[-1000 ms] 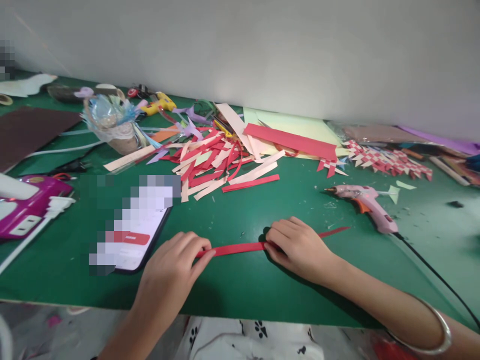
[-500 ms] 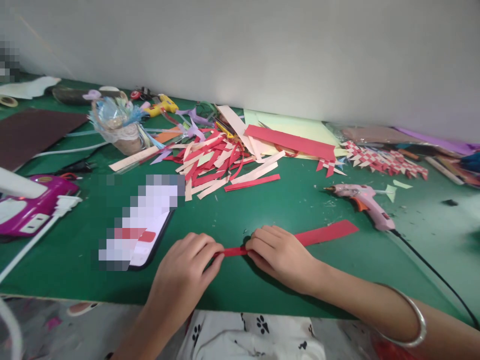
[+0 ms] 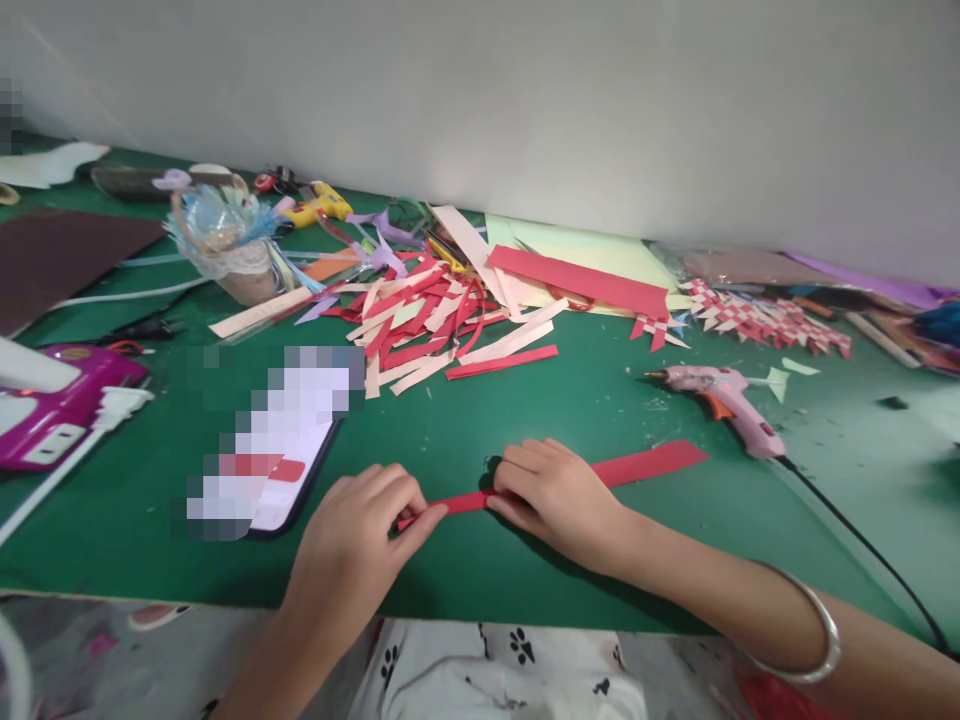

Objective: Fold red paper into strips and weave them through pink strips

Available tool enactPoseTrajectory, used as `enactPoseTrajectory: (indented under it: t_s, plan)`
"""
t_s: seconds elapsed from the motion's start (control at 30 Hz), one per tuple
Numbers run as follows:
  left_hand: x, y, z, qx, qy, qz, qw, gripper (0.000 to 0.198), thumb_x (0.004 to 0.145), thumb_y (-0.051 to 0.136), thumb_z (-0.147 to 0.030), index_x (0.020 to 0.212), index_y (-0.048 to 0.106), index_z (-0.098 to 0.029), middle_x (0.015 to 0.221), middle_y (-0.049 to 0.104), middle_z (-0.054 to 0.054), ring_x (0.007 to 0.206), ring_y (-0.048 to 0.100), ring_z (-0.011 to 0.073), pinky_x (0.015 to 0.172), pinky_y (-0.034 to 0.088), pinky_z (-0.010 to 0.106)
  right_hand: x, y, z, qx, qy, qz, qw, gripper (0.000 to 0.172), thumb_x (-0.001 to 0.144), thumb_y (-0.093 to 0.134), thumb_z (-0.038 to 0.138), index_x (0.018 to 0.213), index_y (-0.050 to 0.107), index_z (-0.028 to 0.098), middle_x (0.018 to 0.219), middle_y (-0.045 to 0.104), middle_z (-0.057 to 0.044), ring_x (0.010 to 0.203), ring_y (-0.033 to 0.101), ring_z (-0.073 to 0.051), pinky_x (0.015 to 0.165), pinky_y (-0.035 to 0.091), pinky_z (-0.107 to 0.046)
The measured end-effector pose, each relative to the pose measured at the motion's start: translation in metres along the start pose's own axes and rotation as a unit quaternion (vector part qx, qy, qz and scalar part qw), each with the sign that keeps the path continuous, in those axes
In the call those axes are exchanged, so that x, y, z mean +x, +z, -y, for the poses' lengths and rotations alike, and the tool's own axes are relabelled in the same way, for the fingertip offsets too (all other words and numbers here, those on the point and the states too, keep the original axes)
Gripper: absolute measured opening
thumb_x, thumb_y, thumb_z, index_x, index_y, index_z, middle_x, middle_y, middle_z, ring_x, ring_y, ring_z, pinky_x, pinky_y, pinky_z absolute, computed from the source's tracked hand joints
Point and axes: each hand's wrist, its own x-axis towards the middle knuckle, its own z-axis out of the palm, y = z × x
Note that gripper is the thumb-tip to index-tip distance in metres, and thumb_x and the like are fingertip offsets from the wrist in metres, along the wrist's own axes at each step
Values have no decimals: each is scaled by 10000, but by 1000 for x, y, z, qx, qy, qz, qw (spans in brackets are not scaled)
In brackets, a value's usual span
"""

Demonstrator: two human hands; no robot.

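Here, my left hand [image 3: 366, 515] and right hand [image 3: 555, 498] pinch a long red paper strip [image 3: 463, 502] at six o'clock on the green bench [image 3: 435, 430]. Between them it looks folded thin; its four-o'clock end doesn't yet.

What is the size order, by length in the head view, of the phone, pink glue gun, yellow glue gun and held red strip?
1. Red strip, partly covered by the right hand
2. Phone
3. Pink glue gun
4. Yellow glue gun; farther back, so possibly looking smaller
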Motion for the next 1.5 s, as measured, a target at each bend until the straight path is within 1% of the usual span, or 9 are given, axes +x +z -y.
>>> enactPoseTrajectory:
  t_s: [0.3,0.4,0.57,0.7,0.8,0.97,1.2,1.37,1.5]
  plan:
    - [1,-1,1,-13,-13,-10,1000,234,839,511,-250,622,475,-169,718,485,-15,593,451,118,568,300,267,7,-7,-2,21,23,40,999,175,828,574,278,695,541,169,679,554,15,605,449,-108,555,257,-243]
    - [-1,0,0,-12,11,-25,1000,171,862,484,-236,716,546,-173,781,508,3,657,487,135,600,327,275,6,-4,-1,9,14,27,999,174,825,577,279,695,546,167,675,558,13,598,449,-109,552,255,-245]
    - [-3,0,-2,-30,95,-22,995,191,905,400,-161,880,588,-181,817,549,18,718,502,147,640,351,279,-1,0,3,-50,-73,-45,995,183,894,452,203,769,576,158,689,566,-13,631,452,-136,574,269,-271]
    - [-4,-3,-3,-29,110,4,993,147,893,446,-189,897,591,-209,815,594,-3,707,508,152,624,344,280,-4,0,5,-39,-141,-36,989,223,910,385,127,835,594,145,764,595,-37,674,473,-140,602,311,-267]
    - [-6,-2,-5,-26,97,-13,995,110,874,491,-225,871,600,-213,815,608,-9,707,518,153,625,350,275,-2,0,3,25,-113,-25,993,215,919,398,185,841,595,150,798,604,-41,717,507,-133,623,350,-250]
    - [-7,2,-6,-34,45,-47,997,221,885,455,-225,693,555,-179,723,569,-1,662,507,138,610,350,257,1,1,-1,86,-47,-20,995,195,893,471,253,772,593,161,728,593,-29,666,505,-125,600,368,-229]
    - [-5,2,-7,-31,-27,-43,998,270,880,458,-291,634,457,-179,663,497,-31,571,469,99,531,322,217,4,3,-4,47,-8,-31,998,208,849,538,294,694,585,164,648,571,-12,598,476,-124,560,326,-237]
    - [-5,3,-8,3,-29,-79,996,292,893,419,-302,628,415,-181,663,479,-34,530,440,82,502,311,202,5,3,-6,29,-3,-32,999,225,833,556,298,650,556,168,622,551,0,580,460,-115,551,303,-237]
    - [-4,2,-9,10,-27,-69,997,293,897,394,-296,626,408,-183,655,472,-29,525,434,84,494,314,201,6,4,-7,26,1,-31,999,225,828,563,297,643,540,171,616,537,7,579,450,-112,551,298,-233]
